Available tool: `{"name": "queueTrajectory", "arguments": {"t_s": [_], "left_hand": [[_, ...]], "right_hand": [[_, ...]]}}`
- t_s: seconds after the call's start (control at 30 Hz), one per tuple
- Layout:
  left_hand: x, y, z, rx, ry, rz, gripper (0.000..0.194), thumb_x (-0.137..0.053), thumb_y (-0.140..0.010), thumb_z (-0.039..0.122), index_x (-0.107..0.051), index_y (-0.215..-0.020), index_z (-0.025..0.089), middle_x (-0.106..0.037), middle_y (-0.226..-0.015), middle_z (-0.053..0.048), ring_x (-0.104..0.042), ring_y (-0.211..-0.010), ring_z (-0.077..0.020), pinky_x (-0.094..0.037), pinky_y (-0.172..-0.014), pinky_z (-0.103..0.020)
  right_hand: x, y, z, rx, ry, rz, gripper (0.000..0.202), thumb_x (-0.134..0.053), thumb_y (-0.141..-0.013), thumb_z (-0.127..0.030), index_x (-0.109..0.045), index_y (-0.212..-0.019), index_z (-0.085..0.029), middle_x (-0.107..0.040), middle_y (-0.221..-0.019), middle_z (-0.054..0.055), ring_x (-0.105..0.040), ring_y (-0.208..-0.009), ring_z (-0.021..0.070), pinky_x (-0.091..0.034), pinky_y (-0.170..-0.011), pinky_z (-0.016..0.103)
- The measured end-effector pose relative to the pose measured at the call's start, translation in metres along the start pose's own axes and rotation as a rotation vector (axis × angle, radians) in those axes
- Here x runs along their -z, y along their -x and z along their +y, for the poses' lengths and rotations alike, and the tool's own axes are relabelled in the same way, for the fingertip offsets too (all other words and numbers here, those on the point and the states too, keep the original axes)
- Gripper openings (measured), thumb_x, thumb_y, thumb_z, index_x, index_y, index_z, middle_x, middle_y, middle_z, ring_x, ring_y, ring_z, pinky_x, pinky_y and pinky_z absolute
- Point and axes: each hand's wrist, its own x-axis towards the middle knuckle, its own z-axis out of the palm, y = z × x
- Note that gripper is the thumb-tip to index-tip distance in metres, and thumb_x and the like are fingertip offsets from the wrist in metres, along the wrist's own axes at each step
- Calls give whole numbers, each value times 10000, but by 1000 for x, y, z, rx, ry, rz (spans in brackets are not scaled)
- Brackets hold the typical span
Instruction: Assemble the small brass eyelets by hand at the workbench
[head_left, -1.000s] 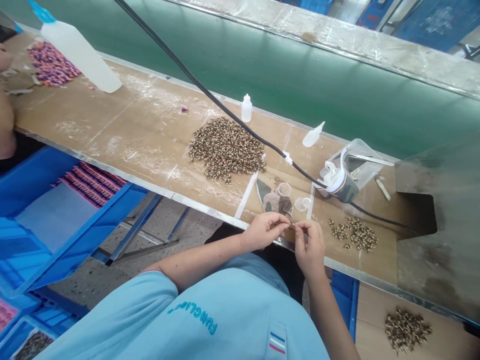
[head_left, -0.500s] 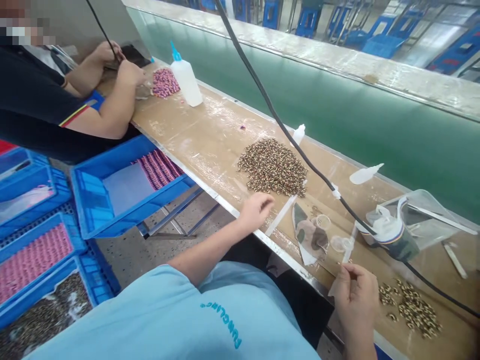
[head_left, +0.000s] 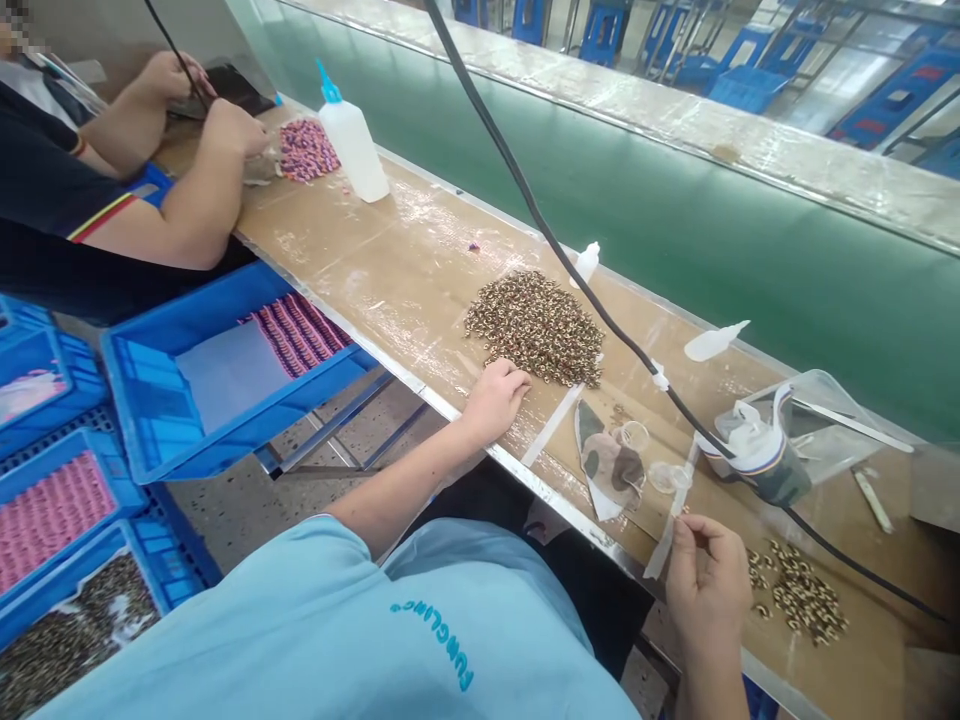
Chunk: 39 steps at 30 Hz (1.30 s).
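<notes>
My left hand rests at the near edge of a large pile of small gold-and-dark ring-shaped pieces. Its fingers are curled down, and whatever lies under the tips is hidden. Over the table's front edge, my right hand pinches thumb and forefinger together. A tiny speck shows at those fingertips, too small to name. Beside that hand, on its right, lies a smaller heap of similar ring pieces. Between my hands are a camouflage-patterned cloth scrap and a small clear round dish.
A black cable hangs across the table. Small white bottles, a large blue-tipped bottle and a patterned container stand along the back. Blue crates sit at left, near a co-worker's arms.
My left hand has moved up to the edge of the large pile, its fingers lowering to the table. My right hand keeps its pinch. The whole view has shifted slightly.
</notes>
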Motion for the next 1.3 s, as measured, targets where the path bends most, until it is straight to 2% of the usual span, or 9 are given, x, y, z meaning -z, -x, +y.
{"name": "queueTrajectory", "arguments": {"t_s": [0.13, 0.23, 0.33, 0.4, 0.47, 0.67, 0.77, 1.13, 1.3], "left_hand": [[5, -2, 4, 103, 185, 89, 116, -519, -796, 120, -616, -750, 163, -563, -814, -50, -525, -847, -175, -431, -812, -319], [9, -2, 14, 337, 559, 85, 69, -526, -810, 155, -591, -790, 154, -598, -777, -25, -549, -754, -133, -442, -730, -270], [8, 1, 28, 577, 1023, -29, 55, -565, -807, 188, -568, -815, 134, -612, -717, -6, -552, -639, -84, -435, -635, -216], [3, 5, 36, 654, 1237, -123, 95, -631, -769, 185, -567, -795, 119, -618, -692, -4, -557, -613, -64, -435, -621, -198], [-4, 10, 44, 692, 1348, -197, 138, -687, -726, 173, -577, -779, 109, -626, -679, -7, -568, -609, -59, -442, -620, -192], [-24, 20, 62, 706, 1427, -388, 185, -707, -723, 158, -633, -882, 98, -658, -708, -27, -605, -640, -61, -466, -638, -190], [-31, 23, 68, 699, 1431, -442, 165, -712, -718, 152, -647, -859, 94, -664, -716, -30, -605, -634, -59, -473, -643, -195], [-40, 28, 77, 730, 1474, -512, 196, -713, -722, 188, -549, -793, 108, -681, -698, -42, -647, -620, -98, -524, -667, -248], [-49, 32, 78, 720, 1502, -513, 248, -743, -678, 197, -521, -751, 114, -683, -711, -42, -646, -610, -92, -506, -636, -220]], "right_hand": [[0, 0, 0, -41, -25, -4, 282, -425, -876, -447, -535, -796, -199, -549, -737, 47, -510, -704, 193, -355, -650, 328], [0, -1, 0, -57, -36, -10, 281, -431, -872, -447, -534, -796, -197, -550, -741, 46, -509, -706, 191, -353, -647, 324], [0, -1, 0, -59, -47, -12, 278, -432, -873, -442, -535, -799, -195, -550, -739, 43, -508, -699, 186, -350, -642, 319], [1, -1, -1, -64, -52, -19, 271, -432, -874, -434, -535, -807, -192, -550, -742, 42, -507, -703, 184, -350, -644, 316], [2, -2, -2, -86, -59, -34, 251, -434, -876, -414, -533, -815, -192, -550, -752, 40, -509, -718, 182, -353, -653, 314], [4, -3, -5, -99, -62, -33, 201, -447, -876, -365, -531, -814, -193, -553, -758, 31, -513, -726, 172, -369, -666, 308], [4, -3, -4, -88, -49, -28, 196, -446, -880, -352, -535, -814, -191, -556, -758, 31, -516, -718, 167, -371, -655, 301], [3, -7, -4, -46, -43, -14, 167, -450, -884, -321, -532, -822, -190, -560, -758, 25, -521, -703, 158, -384, -646, 297], [9, -14, -4, -32, -17, -19, 159, -446, -880, -314, -524, -806, -197, -551, -739, 16, -515, -693, 157, -382, -651, 302]]}}
